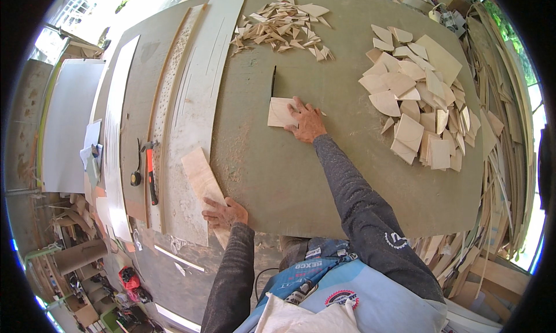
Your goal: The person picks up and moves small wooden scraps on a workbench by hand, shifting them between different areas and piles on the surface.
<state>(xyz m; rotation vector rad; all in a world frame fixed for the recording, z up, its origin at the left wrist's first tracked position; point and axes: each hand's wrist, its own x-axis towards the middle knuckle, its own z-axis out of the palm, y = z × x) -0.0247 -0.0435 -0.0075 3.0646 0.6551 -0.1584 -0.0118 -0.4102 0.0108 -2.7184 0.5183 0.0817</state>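
Observation:
My right hand (pixel 308 124) lies with spread fingers on a small squarish plywood piece (pixel 281 112), which has a curved line across it. The piece's far edge meets a thin dark upright strip (pixel 274 82), which looks like a saw blade or its slot in the tabletop. Nearer to me on the left, my left hand (pixel 226 213) rests flat, fingers apart, across a long plywood strip (pixel 201 173). That strip lies slanted over a pale board (pixel 194 113), and its near end is partly hidden by my hand and sleeve.
Thin pointed offcuts (pixel 284 28) are heaped at the far side of the greenish table (pixel 347 199). Several cut plywood pieces (pixel 414 95) are piled on the right. A hammer (pixel 152 173) and tape measure (pixel 136 177) lie left. Sawdust (pixel 231 153) and stacked wood strips (pixel 498 84) also show.

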